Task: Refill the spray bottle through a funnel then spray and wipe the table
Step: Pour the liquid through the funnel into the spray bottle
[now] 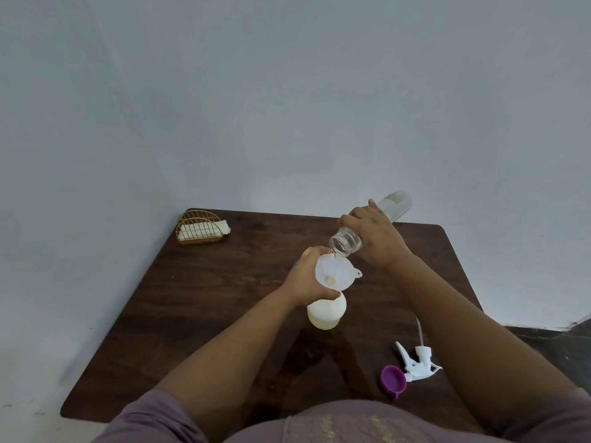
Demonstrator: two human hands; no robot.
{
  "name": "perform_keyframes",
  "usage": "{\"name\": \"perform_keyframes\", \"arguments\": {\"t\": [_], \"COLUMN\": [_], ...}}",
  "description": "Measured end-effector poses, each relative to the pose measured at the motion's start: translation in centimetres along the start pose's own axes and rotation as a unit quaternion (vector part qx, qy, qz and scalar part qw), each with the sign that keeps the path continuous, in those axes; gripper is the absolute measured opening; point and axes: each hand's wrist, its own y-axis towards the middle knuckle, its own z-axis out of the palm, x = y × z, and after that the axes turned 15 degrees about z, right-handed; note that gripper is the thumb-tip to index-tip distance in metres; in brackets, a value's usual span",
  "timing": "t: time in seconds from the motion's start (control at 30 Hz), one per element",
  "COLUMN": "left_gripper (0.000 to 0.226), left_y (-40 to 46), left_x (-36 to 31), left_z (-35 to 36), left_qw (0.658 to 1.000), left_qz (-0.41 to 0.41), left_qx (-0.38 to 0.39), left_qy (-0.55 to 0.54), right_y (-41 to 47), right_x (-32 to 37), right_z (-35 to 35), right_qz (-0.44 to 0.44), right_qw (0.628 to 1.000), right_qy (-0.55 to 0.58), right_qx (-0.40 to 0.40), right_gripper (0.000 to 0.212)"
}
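- Pouring is the step in hand: the right hand [374, 238] is wrapped around a clear bottle [347, 243], tipped so its long axis runs from its base, up and far right, down to its open mouth at lower left.
- That mouth sits just over the far rim of the white funnel [334, 271], nearly touching it; a thin trickle seems to fall into the cone.
- The left hand [307, 276] curls around the funnel's rim and the neck below, steadying it on the white spray bottle [326, 311], which stands upright mid-table and looks partly filled.
- Everything turns on keeping mouth above cone; I judge a drift to the right would spill onto the table [198, 302].
- The spray head [415, 362], unscrewed, lies near the right forearm, with a purple cap [393, 382] just beside it.
- A wire holder [200, 227] with folded white cloth or napkins stands at the far left corner, well apart.
- Nothing stands between the hands.
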Motion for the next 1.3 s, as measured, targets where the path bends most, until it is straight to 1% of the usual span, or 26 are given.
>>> {"name": "perform_keyframes", "arguments": {"t": [0.8, 1.3], "left_gripper": [0.087, 0.088], "left_y": [-0.05, -0.12], "left_x": [0.22, 0.34], "left_z": [0.02, 0.03], "left_qw": [1.0, 1.0], "left_qz": [0.002, 0.003], "left_qx": [-0.006, -0.005], "left_qy": [-0.004, 0.002], "right_y": [0.01, -0.32], "right_x": [-0.14, -0.03], "right_z": [0.23, 0.1], "right_qz": [0.0, -0.009], "right_qw": [1.0, 1.0], "right_qy": [-0.005, -0.006], "right_qx": [-0.002, 0.003], "right_gripper": [0.046, 0.042]}}
